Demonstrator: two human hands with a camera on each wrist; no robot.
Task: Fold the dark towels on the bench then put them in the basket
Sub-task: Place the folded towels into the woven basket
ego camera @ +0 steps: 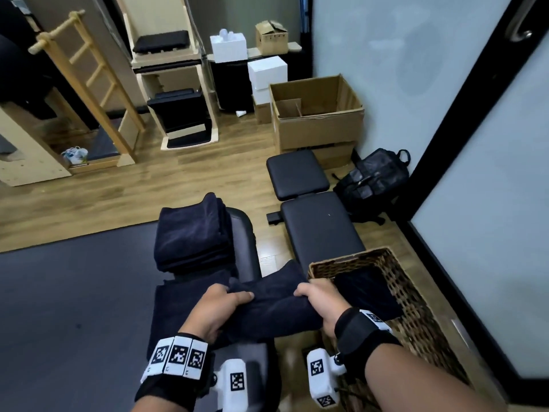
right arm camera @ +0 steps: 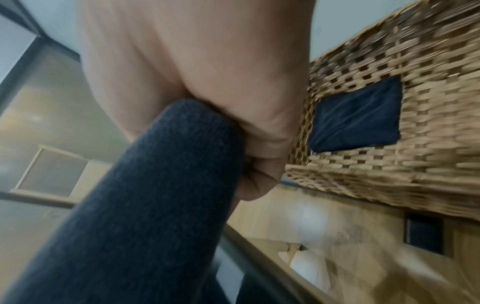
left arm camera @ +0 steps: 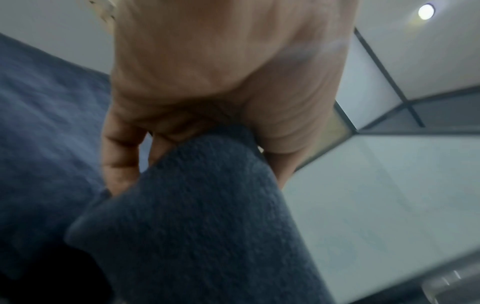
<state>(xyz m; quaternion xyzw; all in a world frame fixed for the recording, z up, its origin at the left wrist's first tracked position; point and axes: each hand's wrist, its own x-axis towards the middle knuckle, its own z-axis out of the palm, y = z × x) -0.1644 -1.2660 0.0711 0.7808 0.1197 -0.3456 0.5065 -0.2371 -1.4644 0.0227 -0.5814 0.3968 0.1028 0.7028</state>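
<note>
Standing over the long black padded bench, we had the woven brown wicker basket just to our right, set on the near end of a second black bench, with one folded dark towel already lying inside it. A stack of dark navy terry towels sat on the far part of our bench, and another dark towel lay spread flat on the near part, under our hands. Between the two benches we held a folded dark navy towel clear of the padding, its right end near the basket's rim.

Our left hand was curled round the towel's left end, thumb on top and fingers tucked beneath. Our right hand was clamped on the right end, the cloth bunched into the palm, as the right wrist view showed.

We judged the towel light, soft and limp: it sagged between the two grips and would have slumped open if held at one point. The thick folded ends looked the best places to grip, keeping the layers pinched together. The terry looked grippy, not slippery, and not at all fragile.
</note>
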